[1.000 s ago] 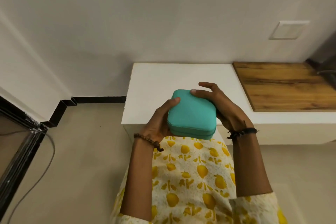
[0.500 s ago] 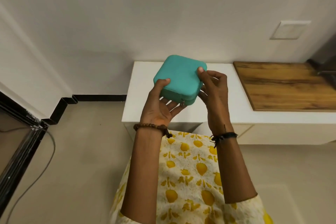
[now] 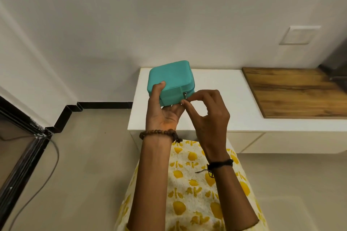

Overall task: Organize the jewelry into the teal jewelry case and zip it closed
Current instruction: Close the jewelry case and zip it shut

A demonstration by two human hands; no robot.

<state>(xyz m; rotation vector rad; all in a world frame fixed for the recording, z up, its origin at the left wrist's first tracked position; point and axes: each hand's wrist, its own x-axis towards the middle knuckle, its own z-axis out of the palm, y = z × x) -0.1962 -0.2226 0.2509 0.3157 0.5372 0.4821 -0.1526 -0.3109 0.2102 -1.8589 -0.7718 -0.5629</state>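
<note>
Both hands raised, left hand (image 3: 163, 112) cupped palm-up, right hand (image 3: 207, 110) pinching.

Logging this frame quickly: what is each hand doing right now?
Left hand: holds the teal jewelry case from below, thumb on its lid.
Right hand: fingertips at the zipper pull; whether they pinch it cannot be told.

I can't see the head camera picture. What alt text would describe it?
A person's left hand holds a closed square teal fabric jewelry case above a white counter, thumb on its lid. The right hand reaches its fingertips to the small metal zipper pull on the case's near side.
</note>
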